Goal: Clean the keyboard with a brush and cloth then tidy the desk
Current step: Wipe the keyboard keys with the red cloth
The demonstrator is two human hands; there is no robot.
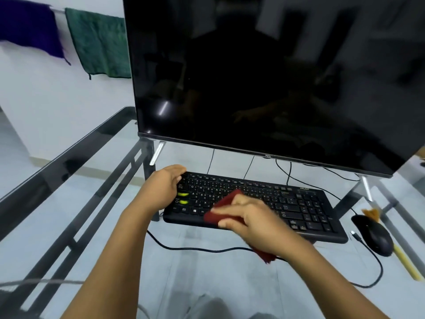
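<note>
A black keyboard (296, 203) lies on the glass desk (69, 203) below a big dark monitor. My left hand (164, 185) grips the keyboard's far left end, fingers curled over its top corner. My right hand (255, 223) holds a dark red cloth (224, 208) and presses it onto the keys left of the middle; a corner of the cloth hangs below my wrist. A brush (401, 254) with a pale yellow handle and orange bristles lies to the right of the keyboard, partly hidden by the mouse.
A black mouse (373, 234) sits right of the keyboard, its cable looping over the glass. The monitor (264, 77) stands close behind on thin silver legs. A purple cloth (30, 26) and a green cloth (101, 44) hang at the back left.
</note>
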